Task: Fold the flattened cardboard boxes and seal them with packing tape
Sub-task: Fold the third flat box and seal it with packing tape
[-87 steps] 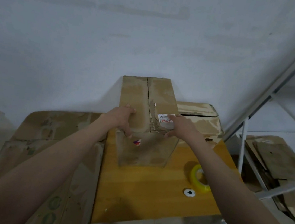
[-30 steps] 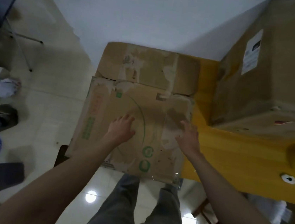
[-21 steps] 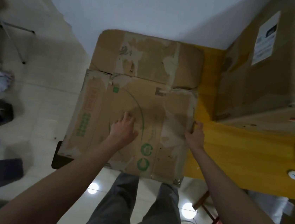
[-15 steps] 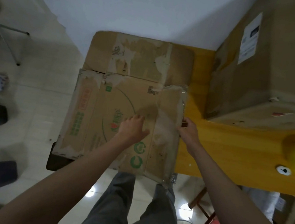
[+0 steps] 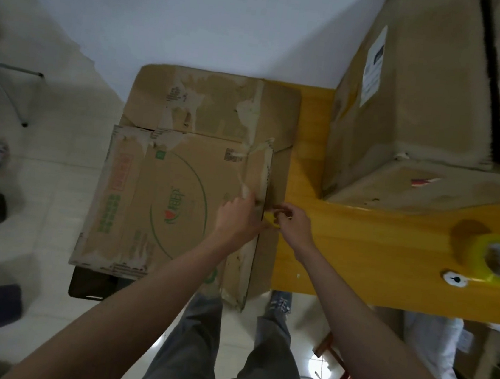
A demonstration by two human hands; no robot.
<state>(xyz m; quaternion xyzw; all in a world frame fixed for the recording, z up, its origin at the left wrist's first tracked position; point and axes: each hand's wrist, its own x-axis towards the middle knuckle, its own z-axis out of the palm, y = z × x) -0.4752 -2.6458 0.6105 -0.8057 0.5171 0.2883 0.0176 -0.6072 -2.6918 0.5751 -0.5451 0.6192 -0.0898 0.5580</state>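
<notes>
Both hands have shifted to the right edge of the flattened cardboard box (image 5: 159, 204) since half a second ago, when the left palm lay further in on the printed panel; the right flap edge now stands lifted off the stack. Left hand (image 5: 239, 219) sits at that edge, fingers curled onto the narrow side strip, gripping it; right hand (image 5: 293, 225) is just beside it, thumb and fingers pinching the same edge from the outer side; the two hands nearly touch. Flattened box lies on a second flat carton (image 5: 214, 104), half over the left end of the yellow wooden table (image 5: 360, 251), half overhanging the tiled floor; green printing faces up. Assembled cardboard box (image 5: 422, 115) stands on the table's far right, white label on its left face. Packing tape roll (image 5: 493, 259), yellow, lies on the table well apart from the hands; small white disc (image 5: 454, 278) just beside it. Person's grey trousers (image 5: 208, 349) show below.
</notes>
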